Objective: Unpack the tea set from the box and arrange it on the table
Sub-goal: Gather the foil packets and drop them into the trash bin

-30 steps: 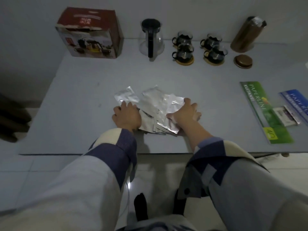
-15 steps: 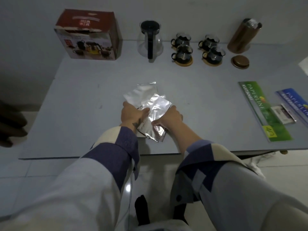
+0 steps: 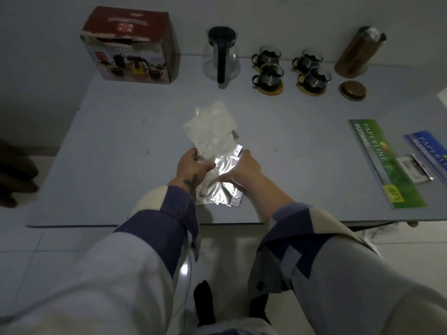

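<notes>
Several silver foil sachets [image 3: 217, 151] are gathered into a stack above the near middle of the grey table [image 3: 108, 153]. My left hand [image 3: 191, 168] grips the stack's left edge and my right hand [image 3: 244, 170] holds its right side. The red tea set box [image 3: 130, 47] stands at the back left with its torn top open. A glass teapot [image 3: 221, 59] with a black lid and handle stands to its right. Several glass cups [image 3: 269, 77] on wooden coasters sit further right along the back.
A brown cylindrical canister [image 3: 358, 53] stands at the back right, its round lid [image 3: 352, 90] lying in front. A green receipt book [image 3: 384, 163], a blue one [image 3: 428, 151] and a small card [image 3: 414, 171] lie at the right edge. The table's front edge is just below my hands.
The sachets lay spread flat under both hands a second ago. My hands have pushed them together into one stack and lifted it, now held between them.
</notes>
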Available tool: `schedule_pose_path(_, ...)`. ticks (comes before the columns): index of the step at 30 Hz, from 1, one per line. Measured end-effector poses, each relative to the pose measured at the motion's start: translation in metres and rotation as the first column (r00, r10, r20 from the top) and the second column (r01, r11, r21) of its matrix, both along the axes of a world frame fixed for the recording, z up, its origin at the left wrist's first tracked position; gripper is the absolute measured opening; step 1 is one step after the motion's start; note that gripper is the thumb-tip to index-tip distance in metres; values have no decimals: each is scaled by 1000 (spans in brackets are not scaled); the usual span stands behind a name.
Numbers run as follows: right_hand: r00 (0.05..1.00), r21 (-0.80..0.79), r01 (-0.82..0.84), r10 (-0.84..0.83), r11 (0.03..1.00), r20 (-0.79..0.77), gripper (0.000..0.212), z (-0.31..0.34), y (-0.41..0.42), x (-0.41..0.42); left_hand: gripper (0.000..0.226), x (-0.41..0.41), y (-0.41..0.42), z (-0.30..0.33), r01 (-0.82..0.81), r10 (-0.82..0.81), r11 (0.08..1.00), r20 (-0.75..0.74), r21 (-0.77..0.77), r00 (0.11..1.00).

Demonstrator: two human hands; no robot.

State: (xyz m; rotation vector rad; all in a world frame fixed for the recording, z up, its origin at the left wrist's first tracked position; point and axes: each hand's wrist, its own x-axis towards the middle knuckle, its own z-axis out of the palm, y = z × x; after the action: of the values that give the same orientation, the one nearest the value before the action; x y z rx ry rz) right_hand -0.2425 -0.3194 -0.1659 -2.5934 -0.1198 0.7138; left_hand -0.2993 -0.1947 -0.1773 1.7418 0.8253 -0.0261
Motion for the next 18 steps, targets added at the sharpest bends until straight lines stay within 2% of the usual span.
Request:
schedule_pose_path(3, 996, -116, -60, 67, 991, 53, 107, 3, -3, 1, 55, -3, 1, 2, -41, 43, 997, 34, -71, 998)
schedule_pose_path(4, 997, -76, -60, 64, 995, 50, 105, 3, -4, 2, 54, -4, 1, 3, -51, 55, 994, 46, -99, 997)
schedule_pose_path(6, 1000, 145, -9, 9, 989, 4, 96, 5, -7, 6, 58, -4, 0, 5, -81, 91, 985, 53, -155, 994)
schedule_pose_path(8, 998, 290, 47, -34, 956, -47, 88, 9, -13, 9, 58, -1, 0, 8, -84, 97, 979, 63, -186, 993)
schedule_pose_path(11, 989, 386, 120, -78, 914, -123, 80, 11, -22, 7, 42, 1, -3, 19, -12, 28, 987, 99, -158, 995)
schedule_pose_path(15, 972, 502, 226, -162, 835, -168, 80, 3, -33, 1, 53, -1, -10, 19, 36, -24, 992, 100, -119, 995)
schedule_pose_path(18, 960, 568, 280, -218, 774, -177, 67, 3, -38, 1, 49, 1, -18, 22, 43, -29, 992, 112, -120, 993)
